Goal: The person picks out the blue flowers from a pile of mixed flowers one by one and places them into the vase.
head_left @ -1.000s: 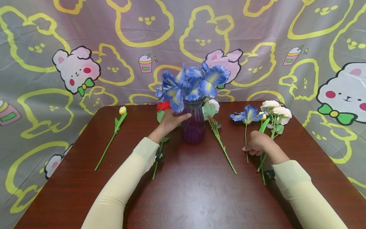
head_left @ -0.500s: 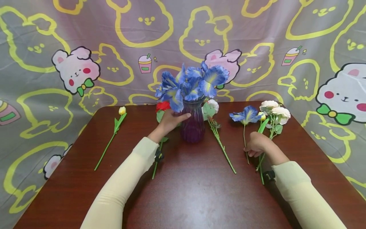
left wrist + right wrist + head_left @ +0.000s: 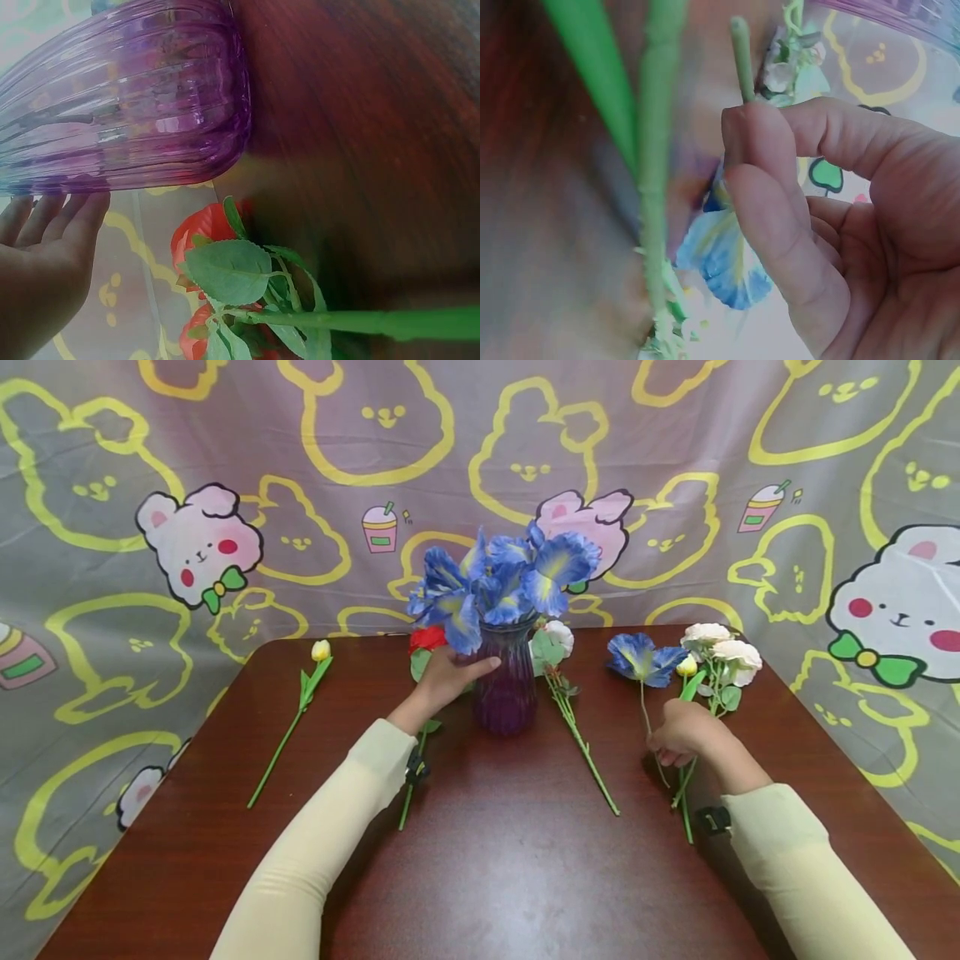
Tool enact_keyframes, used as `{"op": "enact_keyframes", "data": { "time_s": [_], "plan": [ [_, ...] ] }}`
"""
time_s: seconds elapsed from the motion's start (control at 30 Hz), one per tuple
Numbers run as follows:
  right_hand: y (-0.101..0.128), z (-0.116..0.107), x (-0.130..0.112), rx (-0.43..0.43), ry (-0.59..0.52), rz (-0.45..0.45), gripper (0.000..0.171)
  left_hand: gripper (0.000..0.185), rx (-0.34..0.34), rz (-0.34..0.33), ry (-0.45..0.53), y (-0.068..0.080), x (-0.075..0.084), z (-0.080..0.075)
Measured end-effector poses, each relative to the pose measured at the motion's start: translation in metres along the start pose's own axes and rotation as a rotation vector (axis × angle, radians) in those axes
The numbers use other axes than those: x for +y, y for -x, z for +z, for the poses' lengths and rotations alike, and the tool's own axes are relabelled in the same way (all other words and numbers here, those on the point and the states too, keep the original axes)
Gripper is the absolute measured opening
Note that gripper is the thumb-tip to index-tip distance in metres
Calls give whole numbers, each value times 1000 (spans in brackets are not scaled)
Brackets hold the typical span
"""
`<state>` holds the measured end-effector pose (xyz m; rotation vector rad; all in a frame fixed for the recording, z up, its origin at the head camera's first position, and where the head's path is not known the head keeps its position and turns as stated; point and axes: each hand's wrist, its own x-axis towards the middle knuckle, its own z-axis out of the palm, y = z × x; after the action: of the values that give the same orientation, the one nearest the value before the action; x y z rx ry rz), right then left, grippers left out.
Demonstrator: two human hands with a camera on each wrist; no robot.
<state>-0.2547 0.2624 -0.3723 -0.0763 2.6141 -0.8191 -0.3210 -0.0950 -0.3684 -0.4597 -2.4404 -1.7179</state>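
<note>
Blue flower (image 3: pixel 640 657): single artificial stem, ruffled blue petals with a yellow centre, thin green stalk. Stalk pinched between the fingers (image 3: pixel 761 161) of the right hand (image 3: pixel 678 732), bloom raised off the bench and tilted away. Vase (image 3: pixel 508 681): ribbed purple glass, upright at bench centre, holding blue blooms; left hand (image 3: pixel 442 678) rests flat against its side.

A dark red-brown surface (image 3: pixel 495 877) carries a purple vase (image 3: pixel 507 689) at centre, a yellow tulip (image 3: pixel 300 702) far left, a red rose (image 3: pixel 424 647), a pale rose stem (image 3: pixel 581 739) and white roses (image 3: pixel 723 652) at right.
</note>
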Motion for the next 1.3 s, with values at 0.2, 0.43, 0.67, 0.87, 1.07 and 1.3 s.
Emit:
{"op": "enact_keyframes", "data": {
  "time_s": [0.2, 0.43, 0.67, 0.87, 1.07, 1.3],
  "plan": [
    [4, -6, -2, 36, 43, -32, 18, 48, 9, 0, -1, -1, 0, 1],
    [8, -11, -5, 67, 57, -66, 21, 46, 11, 10, 17, -2, 2, 1],
    [9, -11, -6, 120, 61, -99, 22, 35, 24, 78, 22, 0, -1, 5],
    [11, -9, -9, 152, 44, -127, 21, 28, 9, 94, 49, 1, -3, 7],
    [15, -8, -14, 206, 65, -158, 20, 32, 5, 64, 39, 3, -2, 9],
    [17, -7, -21, 290, 62, -198, 20, 34, 8, 85, 29, 4, -2, 9]
  ]
}}
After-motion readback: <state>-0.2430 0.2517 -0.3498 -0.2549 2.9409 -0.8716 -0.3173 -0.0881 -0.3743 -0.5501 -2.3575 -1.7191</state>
